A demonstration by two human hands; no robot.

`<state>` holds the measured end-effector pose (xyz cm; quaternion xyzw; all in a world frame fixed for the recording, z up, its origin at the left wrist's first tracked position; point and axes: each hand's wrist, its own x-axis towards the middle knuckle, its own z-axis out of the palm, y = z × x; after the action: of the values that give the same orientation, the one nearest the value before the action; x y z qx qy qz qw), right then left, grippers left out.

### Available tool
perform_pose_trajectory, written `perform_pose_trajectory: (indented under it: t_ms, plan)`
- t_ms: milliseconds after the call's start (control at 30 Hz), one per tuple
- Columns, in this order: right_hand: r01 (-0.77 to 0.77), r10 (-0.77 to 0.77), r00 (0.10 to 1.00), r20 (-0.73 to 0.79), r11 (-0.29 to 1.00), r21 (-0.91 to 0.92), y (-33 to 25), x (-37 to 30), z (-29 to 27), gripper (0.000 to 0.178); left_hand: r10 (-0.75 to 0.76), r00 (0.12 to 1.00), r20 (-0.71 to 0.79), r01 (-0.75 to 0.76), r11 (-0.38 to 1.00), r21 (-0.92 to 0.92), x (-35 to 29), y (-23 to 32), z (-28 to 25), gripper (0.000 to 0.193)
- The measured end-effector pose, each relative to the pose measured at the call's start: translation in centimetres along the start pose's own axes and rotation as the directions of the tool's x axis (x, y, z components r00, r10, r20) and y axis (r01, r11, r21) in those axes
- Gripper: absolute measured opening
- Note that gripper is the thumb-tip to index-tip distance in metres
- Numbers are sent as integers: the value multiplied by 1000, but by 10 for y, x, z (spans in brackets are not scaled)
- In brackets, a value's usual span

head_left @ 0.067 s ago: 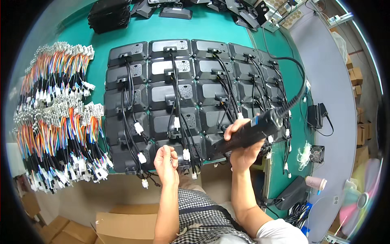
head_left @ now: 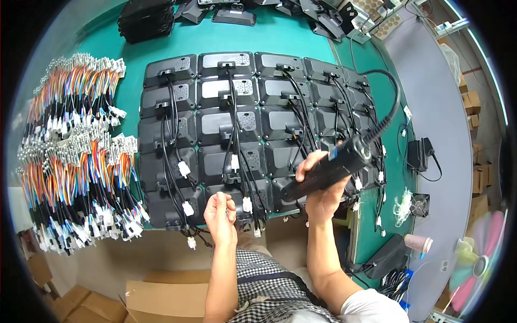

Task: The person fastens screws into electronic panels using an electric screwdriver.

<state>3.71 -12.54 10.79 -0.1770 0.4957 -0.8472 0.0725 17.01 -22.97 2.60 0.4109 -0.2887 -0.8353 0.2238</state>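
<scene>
My right hand is wrapped round a thick black electric screwdriver, its cord rising from the upper right end. The tool's lower left end hangs over the front row of black plastic housings. Closed in a pinch, my left hand is held by the front table edge; small dark bits show at its fingers, too small to name. The housings lie in rows, with black cables draped toward me, and white connectors hang at their ends.
Bundles of coloured wires lie at the left of the green table. Stacked black parts stand at the back. On the right are a power adapter, a small fan and a cup. Cardboard boxes stand below.
The screwdriver has shifted slightly in my right hand, and its cord has swung a little to the left. My left hand stays almost still.
</scene>
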Motion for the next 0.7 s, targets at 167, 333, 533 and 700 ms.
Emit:
perform_pose_trajectory:
  t_ms: [167,333,533,700]
  plan:
    - [25,-21,999,47,996,-88,9,13,9,69,-10,1000,5,10,1000,6,1,3,1,22]
    - [85,-87,996,-30,995,-49,31,12,4,65,-6,1000,10,6,1000,9,1,1,2,22]
    - [111,-114,993,-36,992,-60,40,5,2,60,-10,1000,2,10,1000,22,2,0,2,22]
    - [135,-137,990,-45,990,-41,45,4,0,62,-12,1000,4,11,1000,8,1,1,3,22]
